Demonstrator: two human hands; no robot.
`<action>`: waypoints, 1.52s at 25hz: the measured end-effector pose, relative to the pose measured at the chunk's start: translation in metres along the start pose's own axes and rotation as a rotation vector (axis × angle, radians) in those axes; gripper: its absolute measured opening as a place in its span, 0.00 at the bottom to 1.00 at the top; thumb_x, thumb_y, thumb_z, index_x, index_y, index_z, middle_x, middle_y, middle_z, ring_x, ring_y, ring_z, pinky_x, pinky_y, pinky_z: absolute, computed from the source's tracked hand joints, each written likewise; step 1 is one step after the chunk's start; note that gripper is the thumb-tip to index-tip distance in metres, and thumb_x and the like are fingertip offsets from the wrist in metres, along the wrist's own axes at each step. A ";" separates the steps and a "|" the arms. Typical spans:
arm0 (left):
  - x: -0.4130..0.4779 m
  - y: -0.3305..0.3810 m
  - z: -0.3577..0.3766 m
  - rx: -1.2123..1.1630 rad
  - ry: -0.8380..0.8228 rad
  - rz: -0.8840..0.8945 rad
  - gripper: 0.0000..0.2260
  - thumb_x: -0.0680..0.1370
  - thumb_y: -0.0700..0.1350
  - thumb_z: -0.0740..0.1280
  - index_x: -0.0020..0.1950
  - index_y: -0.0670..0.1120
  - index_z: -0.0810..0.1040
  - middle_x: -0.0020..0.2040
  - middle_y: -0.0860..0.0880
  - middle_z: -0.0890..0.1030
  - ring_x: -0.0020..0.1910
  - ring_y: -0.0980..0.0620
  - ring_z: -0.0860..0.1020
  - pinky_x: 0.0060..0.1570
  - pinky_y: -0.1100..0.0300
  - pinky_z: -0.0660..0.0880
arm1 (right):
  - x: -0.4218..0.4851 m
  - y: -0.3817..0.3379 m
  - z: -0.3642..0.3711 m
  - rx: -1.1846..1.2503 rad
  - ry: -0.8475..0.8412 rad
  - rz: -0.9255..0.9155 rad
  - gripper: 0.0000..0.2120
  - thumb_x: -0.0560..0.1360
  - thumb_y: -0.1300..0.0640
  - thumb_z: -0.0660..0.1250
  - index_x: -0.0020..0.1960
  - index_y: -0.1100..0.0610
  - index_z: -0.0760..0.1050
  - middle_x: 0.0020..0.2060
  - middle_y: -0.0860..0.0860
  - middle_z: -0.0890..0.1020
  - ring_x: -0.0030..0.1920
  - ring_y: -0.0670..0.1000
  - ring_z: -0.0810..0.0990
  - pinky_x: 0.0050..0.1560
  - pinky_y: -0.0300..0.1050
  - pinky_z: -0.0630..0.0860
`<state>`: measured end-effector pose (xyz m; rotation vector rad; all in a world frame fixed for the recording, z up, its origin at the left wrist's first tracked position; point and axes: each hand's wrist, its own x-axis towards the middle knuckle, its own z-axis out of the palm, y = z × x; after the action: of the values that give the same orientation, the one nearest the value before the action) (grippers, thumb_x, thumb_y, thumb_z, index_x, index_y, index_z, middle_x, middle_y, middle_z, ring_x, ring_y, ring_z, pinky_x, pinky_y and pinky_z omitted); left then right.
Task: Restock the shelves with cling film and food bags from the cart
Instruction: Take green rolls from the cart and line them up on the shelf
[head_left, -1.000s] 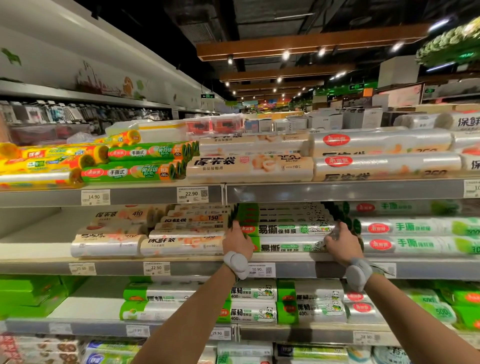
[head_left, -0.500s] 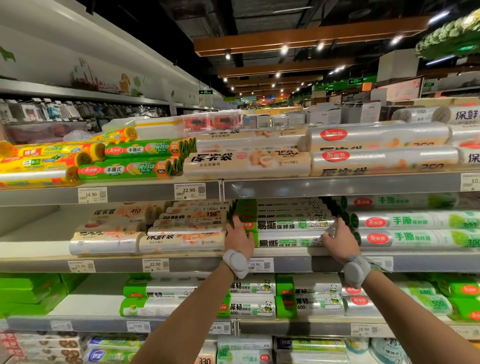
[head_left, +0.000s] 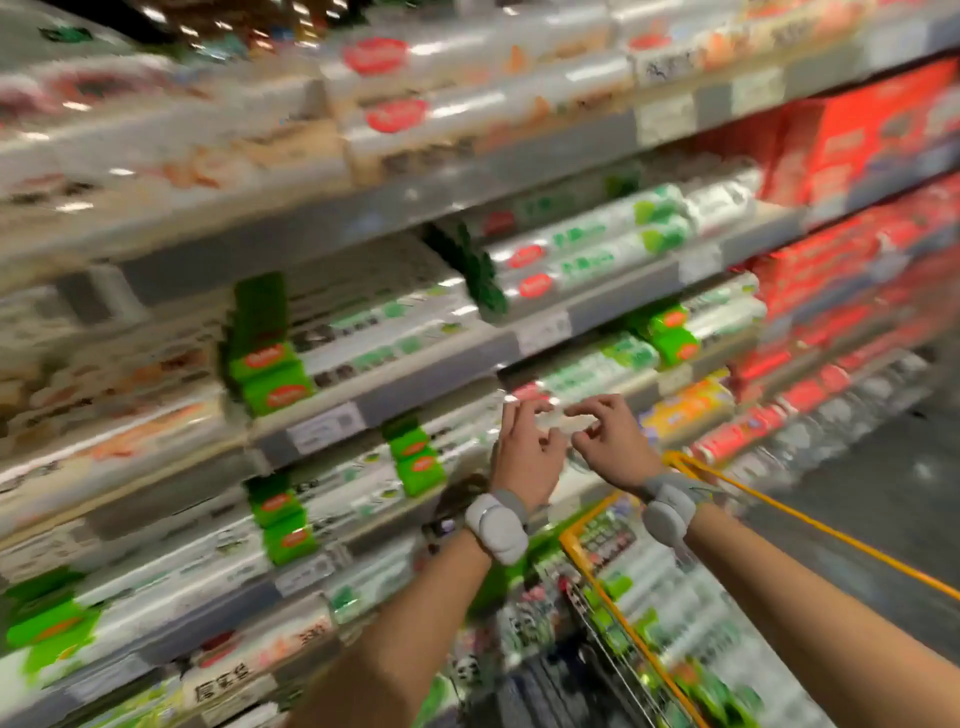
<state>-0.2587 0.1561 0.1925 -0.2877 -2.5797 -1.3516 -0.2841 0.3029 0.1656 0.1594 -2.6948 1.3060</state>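
Observation:
The head view is strongly blurred and tilted. My left hand (head_left: 524, 447) and my right hand (head_left: 608, 436) hover side by side in the air in front of the lower shelves, fingers loosely curled, holding nothing. Both wrists wear grey bands. Below them stands the cart (head_left: 613, 582) with a yellow rim and wire sides, filled with green-and-white rolls (head_left: 691, 623). Cling film rolls with green ends (head_left: 363, 358) fill the shelf at the left. White rolls with red labels (head_left: 582, 260) lie further right.
Grey shelf edges (head_left: 431, 384) with price tags run diagonally across the view. Red boxes (head_left: 857, 171) are stacked on the shelves at the right. Dark floor (head_left: 893, 493) shows at the right beyond the cart.
Both hands have let go of the green-ended rolls on the middle shelf and drawn back together. The view has swung down and right, so the cart now shows.

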 end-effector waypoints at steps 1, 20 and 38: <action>-0.001 -0.005 0.031 -0.005 -0.096 -0.005 0.10 0.78 0.41 0.65 0.59 0.46 0.75 0.62 0.49 0.72 0.50 0.51 0.80 0.53 0.54 0.77 | -0.012 0.027 -0.010 -0.012 -0.017 0.074 0.15 0.74 0.62 0.67 0.60 0.56 0.78 0.56 0.53 0.69 0.45 0.45 0.74 0.53 0.33 0.69; -0.084 -0.162 0.270 0.699 -1.599 0.198 0.21 0.83 0.60 0.54 0.70 0.53 0.76 0.71 0.49 0.74 0.66 0.43 0.74 0.60 0.58 0.69 | -0.299 0.279 0.077 0.079 -0.436 1.413 0.47 0.60 0.15 0.40 0.47 0.53 0.76 0.56 0.59 0.77 0.54 0.57 0.77 0.53 0.45 0.69; -0.196 -0.263 0.096 0.549 -1.612 0.248 0.19 0.81 0.60 0.59 0.68 0.54 0.78 0.62 0.45 0.81 0.59 0.46 0.78 0.64 0.62 0.66 | -0.389 0.109 0.209 -0.109 -0.509 1.162 0.62 0.57 0.14 0.32 0.57 0.58 0.80 0.39 0.57 0.81 0.41 0.55 0.80 0.45 0.45 0.74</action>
<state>-0.1517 0.0740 -0.1215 -2.1658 -3.5276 -0.0296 0.0643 0.2190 -0.1139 -1.4713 -3.3723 1.4099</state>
